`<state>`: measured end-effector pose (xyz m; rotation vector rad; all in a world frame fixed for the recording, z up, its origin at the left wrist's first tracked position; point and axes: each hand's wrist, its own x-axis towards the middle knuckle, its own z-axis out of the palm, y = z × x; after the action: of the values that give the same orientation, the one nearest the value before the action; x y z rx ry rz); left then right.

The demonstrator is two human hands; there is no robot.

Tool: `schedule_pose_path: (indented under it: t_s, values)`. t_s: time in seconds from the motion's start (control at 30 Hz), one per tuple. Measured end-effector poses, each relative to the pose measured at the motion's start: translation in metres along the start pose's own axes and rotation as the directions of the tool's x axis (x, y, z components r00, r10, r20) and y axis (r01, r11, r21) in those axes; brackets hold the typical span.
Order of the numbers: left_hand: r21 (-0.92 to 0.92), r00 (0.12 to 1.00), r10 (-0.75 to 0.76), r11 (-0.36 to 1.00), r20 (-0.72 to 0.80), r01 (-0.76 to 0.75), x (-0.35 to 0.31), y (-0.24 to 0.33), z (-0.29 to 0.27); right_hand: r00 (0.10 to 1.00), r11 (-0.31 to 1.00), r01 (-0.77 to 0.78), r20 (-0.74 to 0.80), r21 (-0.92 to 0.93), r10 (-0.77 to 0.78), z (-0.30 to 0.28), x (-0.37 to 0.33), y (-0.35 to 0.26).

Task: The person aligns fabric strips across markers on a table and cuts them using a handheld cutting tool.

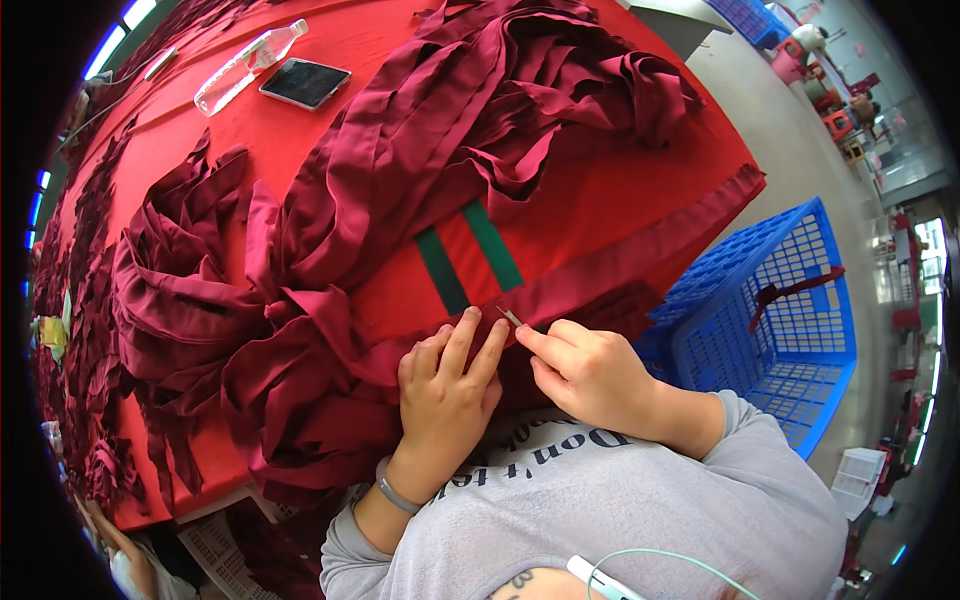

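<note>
A long maroon fabric strip (610, 256) runs across the red-covered table from its right corner toward my hands. My left hand (445, 385) presses down on the strip near the table's front edge, fingers stretched out and apart. Close to its fingertips, my right hand (590, 375) is closed around a small pointed metal tool (511, 317). Only the tip of this tool shows, touching or just above the strip; its kind is hidden in my fingers. Two dark green bands (492, 246) lie on the red cloth just beyond the strip.
Heaped maroon strips (390, 170) cover the table's middle and left, knotted together at one spot. Farther back lie a clear plastic bottle (250, 68) and a black phone (305, 83). A blue plastic basket (770, 320) stands at the right. Another person's arm (118, 540) shows lower left.
</note>
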<state>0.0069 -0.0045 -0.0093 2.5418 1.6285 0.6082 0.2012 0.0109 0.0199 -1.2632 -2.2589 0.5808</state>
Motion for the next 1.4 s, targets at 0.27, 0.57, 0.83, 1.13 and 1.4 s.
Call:
schedule_pose_path:
  t_s: [0.27, 0.57, 0.83, 1.13, 1.4]
  values:
    - [-0.015, 1.0, 0.011, 1.0, -0.016, -0.011, -0.001, -0.002, 0.003, 0.993, 0.998, -0.013, -0.116, 0.056, 0.019, 0.011, 0.004, 0.004]
    - [-0.011, 1.0, 0.0, 1.0, -0.014, 0.0, 0.0, -0.001, 0.003, 1.0, 1.0, -0.029, 0.001, -0.013, 0.029, 0.001, -0.002, 0.001]
    - [-0.013, 1.0, 0.02, 1.0, -0.009, -0.02, -0.001, -0.002, 0.001, 0.951, 0.999, 0.02, -0.31, 0.027, -0.011, -0.005, 0.025, 0.007]
    - [-0.124, 0.998, -0.01, 0.992, -0.056, 0.003, -0.004, -0.006, 0.004, 0.998, 0.996, 0.05, 0.05, -0.075, -0.046, 0.013, 0.054, 0.024]
    - [-0.201, 0.988, 0.073, 0.974, -0.137, -0.1, -0.015, -0.014, -0.011, 0.942, 0.982, -0.074, -0.312, 0.173, 0.126, -0.016, 0.061, 0.031]
